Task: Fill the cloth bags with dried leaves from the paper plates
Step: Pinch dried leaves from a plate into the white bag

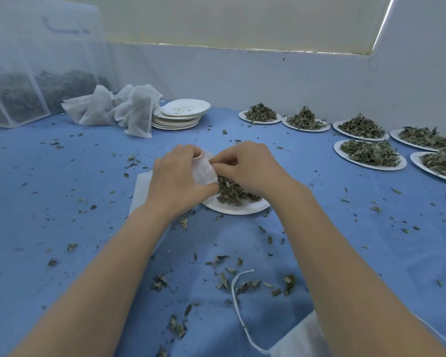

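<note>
A cloth bag (204, 171) is pinched open by left hand (175, 176) and right hand (247, 168) fingers above the leaf-laden paper plate (238, 206).

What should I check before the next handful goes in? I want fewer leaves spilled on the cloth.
1. Left hand grips the cloth bag: ok.
2. Bag held over the paper plate: ok.
3. Leaves left on that plate: ok.
4. Right hand at the bag's mouth: ok.
5. Mouth open wide enough: cannot tell.
6. Blue cloth free of spilled leaves: not ok.
</note>
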Available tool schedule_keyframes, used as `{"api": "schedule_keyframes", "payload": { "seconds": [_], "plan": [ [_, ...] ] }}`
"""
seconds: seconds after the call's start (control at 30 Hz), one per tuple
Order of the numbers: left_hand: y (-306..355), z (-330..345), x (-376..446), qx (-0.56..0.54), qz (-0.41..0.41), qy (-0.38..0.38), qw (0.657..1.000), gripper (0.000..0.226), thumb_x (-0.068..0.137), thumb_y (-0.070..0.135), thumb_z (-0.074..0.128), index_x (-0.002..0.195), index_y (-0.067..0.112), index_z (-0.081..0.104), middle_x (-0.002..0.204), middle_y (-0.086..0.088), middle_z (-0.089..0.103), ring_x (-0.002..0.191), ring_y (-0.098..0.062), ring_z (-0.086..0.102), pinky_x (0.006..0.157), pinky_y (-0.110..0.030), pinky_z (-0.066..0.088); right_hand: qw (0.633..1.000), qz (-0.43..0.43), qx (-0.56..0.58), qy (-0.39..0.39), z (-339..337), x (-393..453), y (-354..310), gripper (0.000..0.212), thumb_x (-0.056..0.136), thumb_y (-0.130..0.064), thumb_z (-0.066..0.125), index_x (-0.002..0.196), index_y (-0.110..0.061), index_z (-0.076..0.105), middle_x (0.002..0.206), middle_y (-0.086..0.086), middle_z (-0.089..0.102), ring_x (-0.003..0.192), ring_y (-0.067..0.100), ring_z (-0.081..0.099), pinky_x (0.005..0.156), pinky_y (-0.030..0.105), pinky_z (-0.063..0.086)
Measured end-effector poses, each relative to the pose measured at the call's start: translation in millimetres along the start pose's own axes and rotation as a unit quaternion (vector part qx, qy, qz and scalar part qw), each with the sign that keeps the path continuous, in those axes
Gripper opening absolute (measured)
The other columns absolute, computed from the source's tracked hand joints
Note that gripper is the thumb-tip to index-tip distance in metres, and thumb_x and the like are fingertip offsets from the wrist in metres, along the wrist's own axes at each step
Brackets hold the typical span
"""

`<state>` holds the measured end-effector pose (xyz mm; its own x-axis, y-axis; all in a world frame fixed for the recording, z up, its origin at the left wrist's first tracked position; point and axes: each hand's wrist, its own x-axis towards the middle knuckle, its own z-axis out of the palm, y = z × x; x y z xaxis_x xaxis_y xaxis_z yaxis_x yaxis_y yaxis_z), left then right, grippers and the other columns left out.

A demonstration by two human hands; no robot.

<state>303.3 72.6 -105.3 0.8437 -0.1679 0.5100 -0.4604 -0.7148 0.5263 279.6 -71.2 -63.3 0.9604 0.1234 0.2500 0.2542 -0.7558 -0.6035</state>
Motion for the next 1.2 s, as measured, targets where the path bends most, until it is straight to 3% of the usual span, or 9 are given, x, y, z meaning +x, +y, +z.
{"api": "schedule_keyframes", "payload": {
  "seconds": [0.2,0.37,0.5,0.63,0.77,0.87,0.97,1.13,1.2],
  "plan": [
    [6,0,-1,-0.009,0.013,0.016,1.0,0.061,0.051,0.039,0.063,0.106,0.013,0.058,0.096,0.002,0.052,0.093,-0.022,0.052,0.086,-0.045,0.042,0.999,-0.013,0.01,-0.036,-3,-3,-4,0.014,0.081,-0.017,0.065,0.09,-0.017,0.076,0.058,0.0,0.049,0.055,0.005,0.038,0.05,0.015,0.03],
    [5,1,-2,0.0,0.017,-0.009,1.0,0.066,0.055,0.03,0.081,0.114,0.013,0.057,0.102,0.004,0.041,0.096,-0.02,0.049,0.091,-0.045,0.04,0.997,-0.012,0.047,-0.058,-6,-5,-2,0.032,0.078,-0.008,0.065,0.103,-0.026,0.072,0.06,-0.016,0.055,0.055,-0.008,0.049,0.053,0.004,0.036],
    [8,-1,-1,-0.025,-0.011,-0.029,0.999,0.069,0.052,0.042,0.065,0.115,0.019,0.055,0.105,0.003,0.047,0.098,-0.017,0.05,0.092,-0.043,0.04,0.995,-0.019,0.096,-0.033,-7,-4,0,0.032,0.076,-0.004,0.067,0.097,-0.028,0.073,0.072,-0.021,0.062,0.071,-0.004,0.057,0.064,0.006,0.042],
    [7,1,-1,-0.087,-0.02,-0.024,0.996,0.052,0.057,0.031,0.075,0.105,0.024,0.058,0.096,0.007,0.057,0.091,-0.013,0.056,0.084,-0.034,0.046,0.996,-0.053,0.041,-0.06,-5,-4,-3,0.029,0.084,-0.012,0.062,0.093,-0.038,0.072,0.076,-0.016,0.064,0.061,-0.012,0.051,0.059,0.003,0.039],
    [7,2,-2,-0.125,-0.007,-0.008,0.992,0.051,0.061,0.02,0.077,0.108,0.026,0.057,0.098,0.011,0.062,0.093,-0.01,0.058,0.085,-0.032,0.049,0.997,-0.056,-0.003,-0.06,2,-1,-4,0.03,0.088,-0.015,0.058,0.107,-0.036,0.069,0.083,-0.007,0.064,0.066,-0.001,0.053,0.063,0.005,0.039],
    [5,1,-1,-0.133,0.018,-0.022,0.991,0.064,0.059,0.018,0.077,0.117,0.027,0.051,0.107,0.011,0.06,0.1,-0.008,0.056,0.089,-0.033,0.047,0.997,-0.053,0.044,-0.02,6,-1,-1,0.036,0.08,-0.005,0.063,0.108,-0.027,0.068,0.094,-0.007,0.07,0.082,0.003,0.059,0.071,0.005,0.041],
    [1,0,1,-0.11,0.041,-0.042,0.992,0.09,0.059,0.017,0.078,0.137,0.028,0.035,0.123,0.009,0.052,0.112,-0.009,0.05,0.093,-0.027,0.041,0.995,-0.056,0.081,0.007,9,-2,1,0.047,0.073,-0.005,0.07,0.112,-0.031,0.067,0.094,-0.009,0.069,0.077,0.004,0.059,0.073,0.009,0.044],
    [-10,-3,3,-0.086,0.044,-0.079,0.992,0.109,0.06,0.015,0.078,0.147,0.031,0.014,0.131,0.014,0.037,0.11,0.011,0.032,0.079,0.005,0.026,0.99,-0.054,0.126,0.032,11,-2,6,0.049,0.072,-0.013,0.077,0.115,-0.034,0.065,0.096,-0.013,0.067,0.082,0.006,0.059,0.076,0.014,0.048],
    [-12,-4,3,-0.07,0.04,-0.078,0.994,0.108,0.061,0.016,0.077,0.147,0.031,0.013,0.136,0.013,0.035,0.115,0.008,0.032,0.082,-0.002,0.027,0.989,-0.044,0.135,0.033,10,-1,9,0.052,0.073,-0.016,0.078,0.116,-0.04,0.063,0.1,-0.011,0.067,0.086,0.004,0.06,0.078,0.014,0.048]
  ]
}}
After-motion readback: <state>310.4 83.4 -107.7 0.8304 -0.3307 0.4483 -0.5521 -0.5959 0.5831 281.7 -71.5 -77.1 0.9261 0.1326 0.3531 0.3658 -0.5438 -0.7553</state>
